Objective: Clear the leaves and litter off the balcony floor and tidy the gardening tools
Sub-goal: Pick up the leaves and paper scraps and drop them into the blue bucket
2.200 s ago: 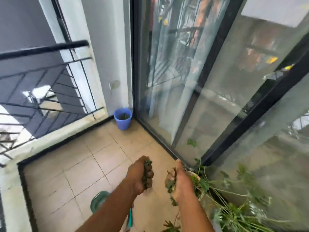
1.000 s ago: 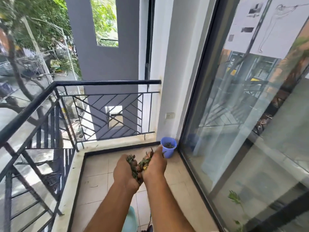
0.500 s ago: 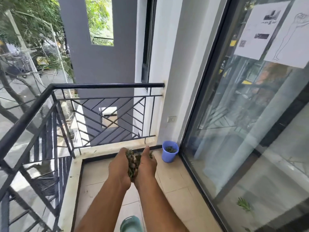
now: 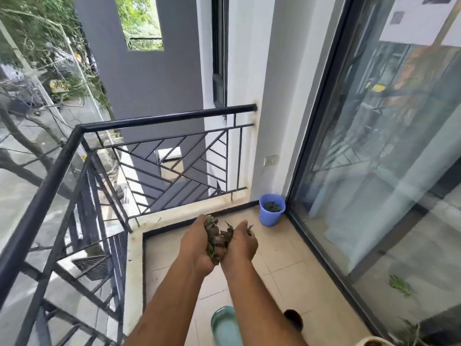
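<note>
My left hand and right hand, cupped together, hold a clump of dark green leaves, not yet dropped into the partly filled small blue plastic bucket ahead.

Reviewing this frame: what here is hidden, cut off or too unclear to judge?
Head view only.
- Leaves: amount hidden between the cupped left hand and right hand.
- Blue bucket: depth of its contents hidden by its wall.
- Green slipper: partly covered by the right forearm.
- White pot: cut off by the bottom edge.
</note>
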Tool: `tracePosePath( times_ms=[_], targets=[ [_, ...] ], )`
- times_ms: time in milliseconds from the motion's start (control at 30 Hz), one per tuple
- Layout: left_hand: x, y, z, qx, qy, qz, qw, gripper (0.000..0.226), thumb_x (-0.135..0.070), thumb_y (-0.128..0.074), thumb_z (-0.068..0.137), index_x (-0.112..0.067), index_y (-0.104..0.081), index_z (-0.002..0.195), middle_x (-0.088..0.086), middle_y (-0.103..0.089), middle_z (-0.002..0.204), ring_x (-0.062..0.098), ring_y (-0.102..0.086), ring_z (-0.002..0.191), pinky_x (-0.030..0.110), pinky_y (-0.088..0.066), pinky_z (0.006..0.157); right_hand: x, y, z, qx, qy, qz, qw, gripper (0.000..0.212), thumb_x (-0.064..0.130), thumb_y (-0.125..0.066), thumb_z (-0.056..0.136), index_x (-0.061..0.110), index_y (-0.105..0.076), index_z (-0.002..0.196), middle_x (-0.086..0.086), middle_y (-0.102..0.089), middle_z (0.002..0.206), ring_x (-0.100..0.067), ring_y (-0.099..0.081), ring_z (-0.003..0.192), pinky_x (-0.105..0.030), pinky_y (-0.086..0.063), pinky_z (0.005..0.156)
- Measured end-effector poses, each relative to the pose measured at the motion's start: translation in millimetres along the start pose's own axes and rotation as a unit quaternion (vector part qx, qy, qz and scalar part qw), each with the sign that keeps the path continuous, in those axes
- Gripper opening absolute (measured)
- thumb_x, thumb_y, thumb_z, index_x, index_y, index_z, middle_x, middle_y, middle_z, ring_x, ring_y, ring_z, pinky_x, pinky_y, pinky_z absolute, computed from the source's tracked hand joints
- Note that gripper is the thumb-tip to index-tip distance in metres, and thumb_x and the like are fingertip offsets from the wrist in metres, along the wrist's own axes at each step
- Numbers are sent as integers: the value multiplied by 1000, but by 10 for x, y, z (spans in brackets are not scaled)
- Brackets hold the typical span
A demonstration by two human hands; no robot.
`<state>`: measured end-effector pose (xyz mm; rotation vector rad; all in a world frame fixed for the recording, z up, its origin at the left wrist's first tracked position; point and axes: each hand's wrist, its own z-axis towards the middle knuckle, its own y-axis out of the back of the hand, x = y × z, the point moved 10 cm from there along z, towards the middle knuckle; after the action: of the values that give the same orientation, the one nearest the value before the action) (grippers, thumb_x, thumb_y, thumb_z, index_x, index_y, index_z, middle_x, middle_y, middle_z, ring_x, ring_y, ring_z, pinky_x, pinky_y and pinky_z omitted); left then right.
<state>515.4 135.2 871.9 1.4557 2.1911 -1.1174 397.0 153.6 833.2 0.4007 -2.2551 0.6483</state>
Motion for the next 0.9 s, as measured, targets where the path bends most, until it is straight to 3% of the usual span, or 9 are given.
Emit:
tracePosePath(
  times_ms=[167, 333, 400, 533, 667, 900],
  targets=[
    [-258, -138, 504, 32, 10, -11, 999, 31, -31, -54, 96, -30, -40, 69, -7, -37, 64, 10, -35, 45, 15, -27, 39, 65, -409, 424, 13, -10, 8, 1000, 32, 33, -59, 105, 9, -67, 86, -9, -73, 78, -26, -69, 62, -28, -53, 54],
    [-690, -225, 927, 20, -34, -26, 999, 28, -26, -53, 94, -31, -44, 68, -9, -33, 66, 10, -29, 52, 18, -17, 50, 170, -744, 908, 20, -31, 30, 999, 34, 42, -61, 103, 9, -66, 97, -10, -64, 62, -23, -48, 46, -27, -39, 46],
    [-779, -273, 1091, 18, -32, -41, 998, 27, -26, -52, 93, -30, -46, 67, -10, -31, 68, 10, -28, 53, 19, -17, 52, 198, -824, 1072, 19, -32, 24, 999, 32, 41, -61, 103, 11, -66, 97, -7, -64, 59, -23, -47, 46, -26, -38, 45],
    [-910, -405, 1457, 21, -13, -47, 999, 28, -31, -53, 96, -31, -45, 69, -10, -33, 66, 10, -31, 51, 18, -21, 48, 253, -1040, 1350, 23, -38, 18, 999, 30, 40, -59, 103, 11, -66, 97, -12, -66, 71, -24, -48, 49, -25, -39, 44],
    [-1087, -527, 1833, 30, 1, -48, 998, 28, -31, -52, 95, -31, -43, 68, -11, -34, 65, 9, -32, 48, 17, -24, 45, 343, -1246, 1619, 10, -34, 15, 999, 26, 38, -60, 104, 15, -62, 92, -4, -62, 55, -23, -45, 46, -24, -38, 43],
    [-1468, -796, 2835, 50, 50, -24, 997, 31, -30, -50, 96, -29, -44, 66, -10, -34, 64, 10, -32, 47, 18, -24, 43, 486, -1778, 2346, -29, -16, 25, 999, 29, 42, -60, 103, 15, -61, 94, -6, -61, 63, -24, -46, 46, -25, -39, 43]
  ],
)
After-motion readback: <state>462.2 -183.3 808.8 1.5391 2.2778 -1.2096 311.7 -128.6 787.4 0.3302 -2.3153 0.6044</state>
